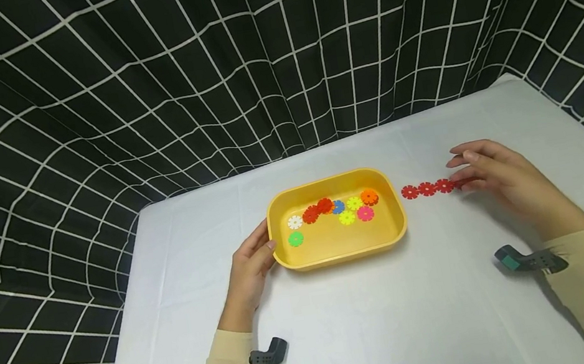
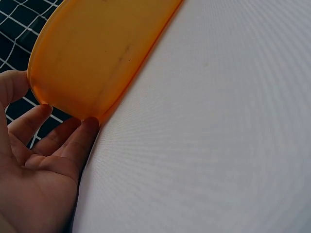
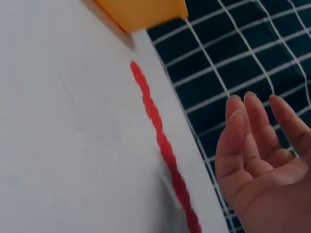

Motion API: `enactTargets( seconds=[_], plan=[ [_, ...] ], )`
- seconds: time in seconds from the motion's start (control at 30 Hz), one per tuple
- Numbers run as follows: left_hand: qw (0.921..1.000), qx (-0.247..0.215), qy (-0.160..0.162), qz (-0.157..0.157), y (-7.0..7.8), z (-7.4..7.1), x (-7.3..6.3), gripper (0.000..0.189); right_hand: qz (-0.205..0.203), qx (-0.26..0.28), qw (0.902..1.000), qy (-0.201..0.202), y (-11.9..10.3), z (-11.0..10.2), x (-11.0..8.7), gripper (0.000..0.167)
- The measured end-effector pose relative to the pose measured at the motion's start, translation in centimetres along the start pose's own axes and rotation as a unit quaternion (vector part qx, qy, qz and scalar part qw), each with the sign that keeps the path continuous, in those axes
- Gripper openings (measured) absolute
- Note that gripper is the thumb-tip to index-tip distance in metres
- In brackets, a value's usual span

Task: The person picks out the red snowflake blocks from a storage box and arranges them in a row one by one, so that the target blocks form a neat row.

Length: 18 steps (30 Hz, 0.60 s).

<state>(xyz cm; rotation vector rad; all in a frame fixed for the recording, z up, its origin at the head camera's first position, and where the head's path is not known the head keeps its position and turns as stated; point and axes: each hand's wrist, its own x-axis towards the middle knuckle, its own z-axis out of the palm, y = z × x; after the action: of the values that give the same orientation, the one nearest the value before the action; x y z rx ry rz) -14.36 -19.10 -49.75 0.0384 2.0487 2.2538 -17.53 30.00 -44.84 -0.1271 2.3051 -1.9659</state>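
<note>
A yellow tray [image 1: 336, 251] stands on the white table, and several colourful notched plastic discs [image 1: 347, 217] lie inside it. My left hand [image 1: 251, 270] grips its left end, with the thumb at the rim and fingertips against the outer wall [image 2: 97, 63]. To the right of the tray, red notched discs [image 1: 426, 189] lie flat in a joined row, seen edge-on as a red strip [image 3: 160, 131] in the right wrist view. Over the right end of this row hovers my right hand [image 1: 502, 182], fingers loosely bent and holding nothing. The hand covers that end in the head view.
White cloth [image 1: 380, 320] covers the table. A black curtain with a white grid [image 1: 231, 78] hangs behind it and along both sides. Dark wrist devices [image 1: 533, 261] are strapped over both sleeves.
</note>
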Motion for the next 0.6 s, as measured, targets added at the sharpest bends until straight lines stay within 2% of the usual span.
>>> enactTargets(
  seconds=[0.23, 0.6],
  plan=[
    [1.0, 0.003, 0.0, 0.002, 0.0, 0.0, -0.1, 0.054, -0.044, -0.009, 0.9961, -0.076, -1.2, 2.2, -0.4, 0.042],
    [1.0, -0.006, -0.003, 0.001, -0.1, -0.2, 0.1, 0.054, -0.095, 0.017, 0.9867, -0.13, -2.8, 5.2, -1.2, 0.046]
  ],
)
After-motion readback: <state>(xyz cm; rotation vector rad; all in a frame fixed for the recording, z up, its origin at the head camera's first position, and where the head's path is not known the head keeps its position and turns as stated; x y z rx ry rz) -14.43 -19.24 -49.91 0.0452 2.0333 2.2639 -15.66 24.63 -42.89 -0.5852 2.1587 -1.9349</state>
